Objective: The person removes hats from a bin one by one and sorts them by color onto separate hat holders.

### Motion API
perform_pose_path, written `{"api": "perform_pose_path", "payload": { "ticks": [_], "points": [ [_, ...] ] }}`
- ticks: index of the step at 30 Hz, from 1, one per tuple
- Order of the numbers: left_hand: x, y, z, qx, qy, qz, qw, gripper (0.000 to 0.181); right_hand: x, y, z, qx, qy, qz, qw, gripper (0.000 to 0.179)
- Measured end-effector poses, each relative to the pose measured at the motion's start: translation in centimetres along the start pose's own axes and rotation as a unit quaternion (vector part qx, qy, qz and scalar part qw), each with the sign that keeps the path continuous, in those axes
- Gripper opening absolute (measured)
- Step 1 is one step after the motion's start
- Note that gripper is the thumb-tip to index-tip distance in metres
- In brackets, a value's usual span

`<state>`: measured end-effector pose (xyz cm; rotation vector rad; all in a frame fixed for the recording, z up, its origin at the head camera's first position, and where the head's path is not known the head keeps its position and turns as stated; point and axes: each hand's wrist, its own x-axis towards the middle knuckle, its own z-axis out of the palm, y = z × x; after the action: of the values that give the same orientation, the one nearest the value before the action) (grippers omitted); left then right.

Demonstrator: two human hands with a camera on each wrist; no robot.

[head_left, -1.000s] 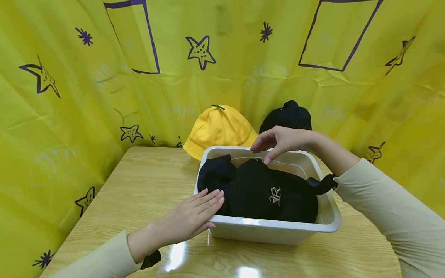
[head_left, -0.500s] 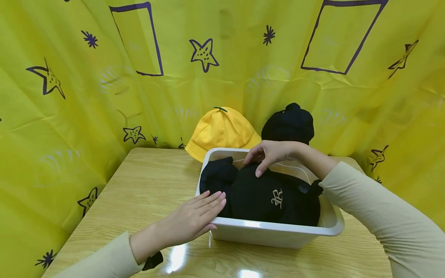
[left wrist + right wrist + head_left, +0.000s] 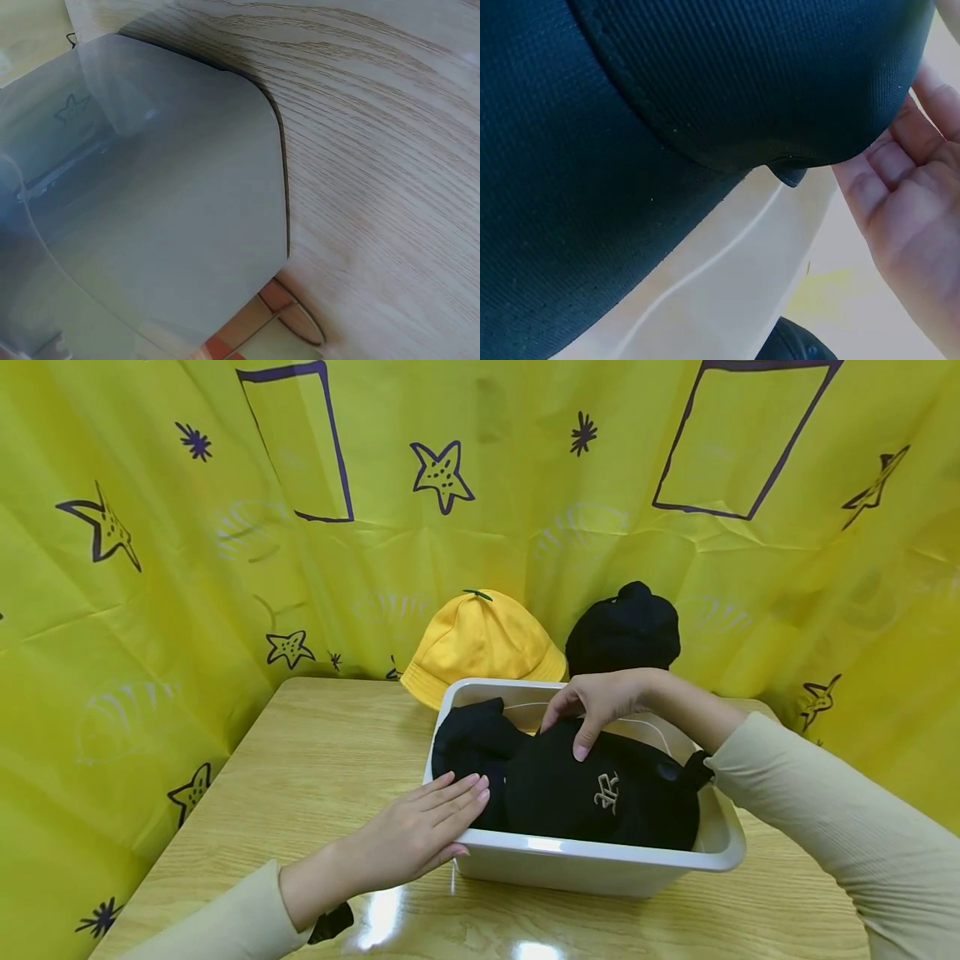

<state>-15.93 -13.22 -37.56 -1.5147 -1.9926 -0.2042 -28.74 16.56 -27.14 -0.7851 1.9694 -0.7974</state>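
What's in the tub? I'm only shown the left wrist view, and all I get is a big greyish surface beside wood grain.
Observer: In the head view, a black cap with a tan emblem lies in the tub.
Visitor: Oh! Is anybody holding that cap?
Observer: Yes, the person's right grip has its upper edge, thumb on the near side.
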Motion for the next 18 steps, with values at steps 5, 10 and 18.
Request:
{"api": "perform_pose_path", "payload": {
  "ticks": [5,10,18],
  "points": [
    [0.0,0.1,0.0,-0.001,-0.002,-0.002,1.0,0.048,0.0,-0.2,0.3,0.004,0.002,-0.003,1.0,0.033],
    [0.0,0.1,0.0,0.002,-0.005,-0.004,1.0,0.05,-0.3,-0.4,0.3,0.004,0.009,-0.003,0.9999,0.024],
    [0.1,0.0,0.0,0.006,-0.004,0.001,1.0,0.05,-1.1,-1.4,0.3,0.001,0.005,0.012,0.9999,0.022]
  ]
}}
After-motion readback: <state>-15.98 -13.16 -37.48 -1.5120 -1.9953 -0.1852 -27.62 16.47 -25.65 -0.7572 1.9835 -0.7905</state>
